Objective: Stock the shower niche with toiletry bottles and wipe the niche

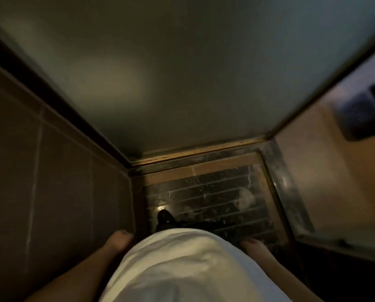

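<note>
I look straight down inside a dim shower stall. My left hand (pixel 119 239) hangs at my side next to the left tiled wall, fingers curled, with nothing visible in it. My right hand (pixel 255 247) hangs low on the right, partly hidden by my white shirt (pixel 182 264), and I see nothing in it. No toiletry bottles, cloth or niche are in view.
A frosted glass panel (pixel 182 73) fills the view ahead. A brown tiled wall (pixel 51 171) stands on the left and a glass side panel (pixel 323 171) on the right. A dark ribbed shower floor (pixel 208 197) lies below, with my dark shoe (pixel 164 217) on it.
</note>
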`<state>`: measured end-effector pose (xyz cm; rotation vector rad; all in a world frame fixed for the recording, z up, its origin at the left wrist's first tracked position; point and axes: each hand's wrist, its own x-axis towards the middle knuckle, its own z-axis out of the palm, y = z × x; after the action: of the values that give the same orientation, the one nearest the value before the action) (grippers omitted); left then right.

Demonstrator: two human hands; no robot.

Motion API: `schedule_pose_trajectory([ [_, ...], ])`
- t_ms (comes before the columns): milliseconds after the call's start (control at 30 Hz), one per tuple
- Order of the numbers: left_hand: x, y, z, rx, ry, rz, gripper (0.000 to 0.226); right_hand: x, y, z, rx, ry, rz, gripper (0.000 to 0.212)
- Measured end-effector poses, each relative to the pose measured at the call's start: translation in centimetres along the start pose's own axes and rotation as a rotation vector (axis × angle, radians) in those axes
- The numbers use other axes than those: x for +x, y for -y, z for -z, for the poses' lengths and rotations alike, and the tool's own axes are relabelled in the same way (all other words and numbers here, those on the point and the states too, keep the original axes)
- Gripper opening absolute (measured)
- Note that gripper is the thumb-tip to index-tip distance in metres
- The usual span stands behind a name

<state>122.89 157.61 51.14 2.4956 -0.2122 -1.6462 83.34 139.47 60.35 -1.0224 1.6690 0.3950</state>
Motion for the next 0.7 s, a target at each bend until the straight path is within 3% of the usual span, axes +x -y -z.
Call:
schedule_pose_trajectory([
  [133, -5.1, -10.3, -3.4, 0.117, -0.023, -0.138, 0.022, -0.9, -4.8, 1.8, 0.123, -0.002, 0.023, 0.018],
  [333, -10.5, -21.3, -12.5, 0.549, 0.067, -0.475, 0.02, -3.4, -13.0, 4.9, 0.723, -0.173, -0.108, 0.013],
  [533, -13.5, -29.6, -20.1, 0.946, 0.058, -0.578, 0.019, -5.2, -17.4, 4.3, 1.264, -0.267, -0.139, 0.011],
  [700, -14.8, -34.1, -26.7, 1.335, 0.107, -0.733, 0.016, -4.1, -21.9, -1.0, 1.574, -0.256, -0.442, 0.017],
])
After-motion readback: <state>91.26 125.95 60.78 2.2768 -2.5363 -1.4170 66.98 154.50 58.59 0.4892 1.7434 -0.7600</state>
